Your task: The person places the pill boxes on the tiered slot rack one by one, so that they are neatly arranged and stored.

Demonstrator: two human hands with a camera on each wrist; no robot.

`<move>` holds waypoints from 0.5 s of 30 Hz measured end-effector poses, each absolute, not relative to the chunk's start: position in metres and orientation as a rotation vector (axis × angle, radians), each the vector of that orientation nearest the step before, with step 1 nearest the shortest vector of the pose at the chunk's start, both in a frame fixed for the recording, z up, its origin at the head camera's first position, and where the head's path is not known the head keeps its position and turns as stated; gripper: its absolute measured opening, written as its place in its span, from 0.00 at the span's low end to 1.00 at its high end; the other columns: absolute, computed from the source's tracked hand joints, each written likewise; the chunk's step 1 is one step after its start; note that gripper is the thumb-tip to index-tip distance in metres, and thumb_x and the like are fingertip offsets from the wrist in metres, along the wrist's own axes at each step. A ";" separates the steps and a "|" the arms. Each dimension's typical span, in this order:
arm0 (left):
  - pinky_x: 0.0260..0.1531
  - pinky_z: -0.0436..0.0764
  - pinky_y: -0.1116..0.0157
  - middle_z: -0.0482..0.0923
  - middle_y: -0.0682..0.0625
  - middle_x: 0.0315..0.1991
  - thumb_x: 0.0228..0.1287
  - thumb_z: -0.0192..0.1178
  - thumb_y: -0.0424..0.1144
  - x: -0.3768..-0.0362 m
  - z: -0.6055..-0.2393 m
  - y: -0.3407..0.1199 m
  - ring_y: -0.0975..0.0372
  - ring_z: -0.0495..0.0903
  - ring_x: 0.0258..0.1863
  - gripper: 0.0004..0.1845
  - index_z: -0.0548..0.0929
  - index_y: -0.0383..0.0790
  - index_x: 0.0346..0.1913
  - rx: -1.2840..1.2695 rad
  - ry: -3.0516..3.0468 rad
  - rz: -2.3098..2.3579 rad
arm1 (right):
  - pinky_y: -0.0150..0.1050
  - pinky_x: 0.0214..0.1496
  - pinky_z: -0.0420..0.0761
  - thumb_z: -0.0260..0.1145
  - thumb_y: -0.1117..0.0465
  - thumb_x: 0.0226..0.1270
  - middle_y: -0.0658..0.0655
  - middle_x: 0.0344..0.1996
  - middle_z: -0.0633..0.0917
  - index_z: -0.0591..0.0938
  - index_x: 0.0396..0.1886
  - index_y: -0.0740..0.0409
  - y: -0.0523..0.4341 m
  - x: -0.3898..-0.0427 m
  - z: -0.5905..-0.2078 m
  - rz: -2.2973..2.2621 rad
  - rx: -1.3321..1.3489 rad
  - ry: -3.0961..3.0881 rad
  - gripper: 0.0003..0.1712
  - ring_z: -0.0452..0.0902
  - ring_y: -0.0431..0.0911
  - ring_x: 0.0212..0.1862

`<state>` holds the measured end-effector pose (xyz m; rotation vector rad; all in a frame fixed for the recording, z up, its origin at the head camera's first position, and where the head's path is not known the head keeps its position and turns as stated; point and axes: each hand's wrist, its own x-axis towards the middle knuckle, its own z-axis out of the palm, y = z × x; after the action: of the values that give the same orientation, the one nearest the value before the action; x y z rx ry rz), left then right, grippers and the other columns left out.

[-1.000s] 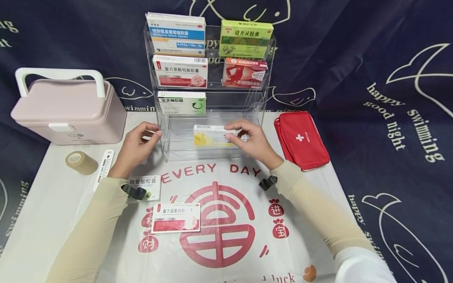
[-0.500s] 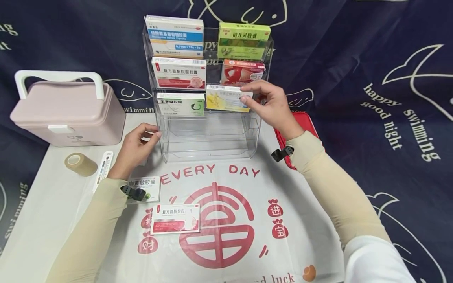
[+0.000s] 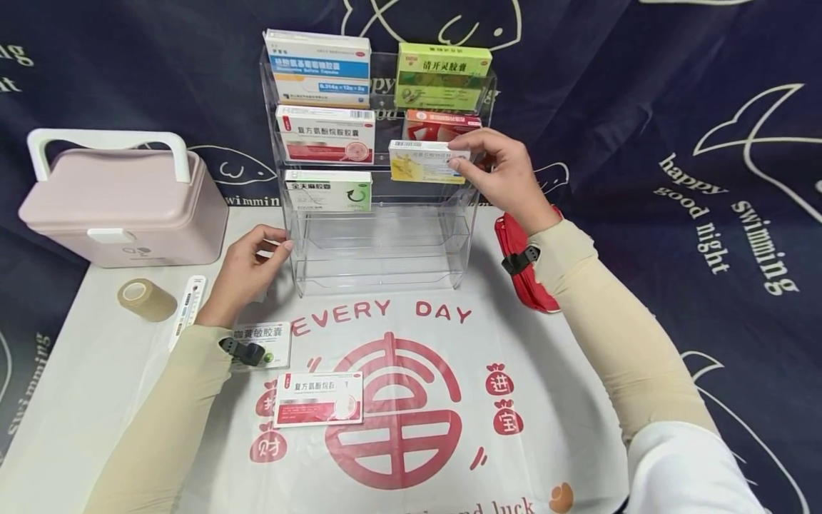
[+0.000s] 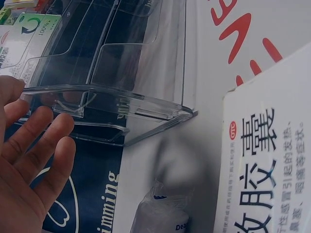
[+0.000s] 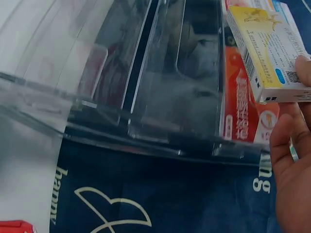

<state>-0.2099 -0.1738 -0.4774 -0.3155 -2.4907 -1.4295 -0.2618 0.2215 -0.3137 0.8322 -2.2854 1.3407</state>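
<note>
Pinching a small yellow-and-white cardboard medicine box (image 3: 427, 161) by its right end between thumb and fingertips, the right hand (image 3: 503, 177) holds it in the air in front of the right half of the clear acrylic tiered display rack (image 3: 379, 246), level with the rack's third tier and just below the red-and-white box (image 3: 439, 124) seated in the second tier. In the right wrist view the yellow box (image 5: 268, 54) appears tilted and clear of the shelf edges, though reflections in the acrylic make contact hard to rule out. The left hand (image 3: 247, 268) rests with relaxed, nearly straight fingers against the lower left edge of the rack, gripping nothing; the left wrist view shows its fingers (image 4: 34, 141) just beside the transparent wall. On the white printed cloth (image 3: 398, 428) near the left forearm lie two flat cartons: a white-and-green box (image 3: 260, 343) and a white-and-red box (image 3: 319, 397). Further left stand a pink lidded case with a white handle (image 3: 122, 196) and a tan tape roll (image 3: 144, 298). A red zip pouch (image 3: 523, 264) lies partly under the right forearm.
</note>
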 end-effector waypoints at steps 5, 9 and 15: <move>0.37 0.76 0.72 0.84 0.46 0.45 0.73 0.63 0.46 -0.210 -0.479 -0.174 0.68 0.80 0.38 0.15 0.82 0.38 0.52 -0.328 -2.485 -1.432 | 0.34 0.33 0.69 0.72 0.75 0.63 0.61 0.46 0.86 0.87 0.45 0.70 0.226 -0.265 -0.316 1.325 0.823 -2.302 0.10 0.70 0.47 0.31; 0.37 0.76 0.72 0.83 0.47 0.45 0.73 0.63 0.46 -0.211 -0.479 -0.174 0.68 0.79 0.38 0.15 0.82 0.38 0.51 -0.330 -2.477 -1.435 | 0.34 0.32 0.70 0.72 0.75 0.63 0.62 0.48 0.86 0.87 0.45 0.70 0.228 -0.266 -0.320 1.289 0.848 -2.305 0.10 0.73 0.45 0.32; 0.37 0.76 0.73 0.83 0.45 0.45 0.74 0.62 0.44 -0.211 -0.479 -0.175 0.68 0.79 0.38 0.14 0.82 0.37 0.51 -0.334 -2.473 -1.435 | 0.33 0.34 0.73 0.75 0.73 0.61 0.58 0.46 0.87 0.89 0.44 0.65 0.237 -0.283 -0.336 1.091 0.949 -2.286 0.11 0.80 0.42 0.42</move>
<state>-0.2113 -0.1747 -0.4794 -0.3336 -2.4729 -1.4355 -0.2827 0.2367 -0.3361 0.9486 -2.2864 1.0910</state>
